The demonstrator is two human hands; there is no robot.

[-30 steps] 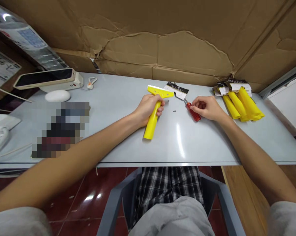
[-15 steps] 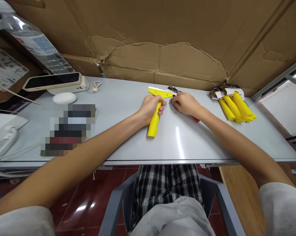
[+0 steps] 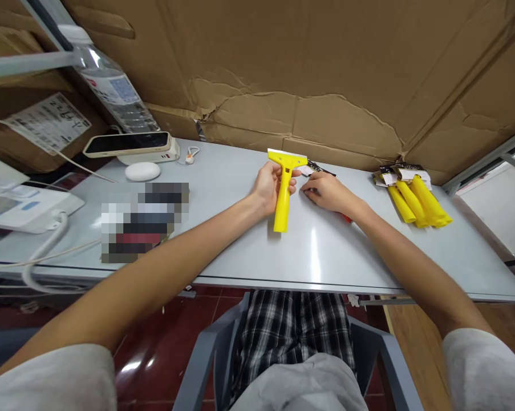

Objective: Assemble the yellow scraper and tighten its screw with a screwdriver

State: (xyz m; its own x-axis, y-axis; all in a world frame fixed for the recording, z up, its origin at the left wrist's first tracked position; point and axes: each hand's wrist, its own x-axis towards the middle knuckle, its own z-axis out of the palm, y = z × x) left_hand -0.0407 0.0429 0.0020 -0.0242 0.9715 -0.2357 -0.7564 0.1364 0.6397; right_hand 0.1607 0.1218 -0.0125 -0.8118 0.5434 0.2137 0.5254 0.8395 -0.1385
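A yellow scraper (image 3: 284, 200) with a T-shaped head and a pale blade edge on top is gripped in my left hand (image 3: 267, 187). Its handle points down toward the table's front edge, and a small square hole shows near the neck. Close by on the right, my right hand (image 3: 328, 193) rests on the table with its fingertips pinched together. Whatever those fingers hold is too small to make out. A bit of a red object (image 3: 347, 218) peeks out from under the right wrist, mostly hidden. Behind that hand lies a black-and-white card (image 3: 319, 168).
Several yellow scrapers (image 3: 417, 202) with card tags lie at the right of the grey table (image 3: 248, 257). To the left are a phone (image 3: 129, 144) on a white block, a white oval case (image 3: 142, 171), a water bottle (image 3: 116, 85) and cables. Cardboard (image 3: 257, 57) walls the back.
The scraper has been turned in my left hand, so its neck hole now shows and the fingers sit behind it. My right hand stays low at the table. The camera view has shifted.
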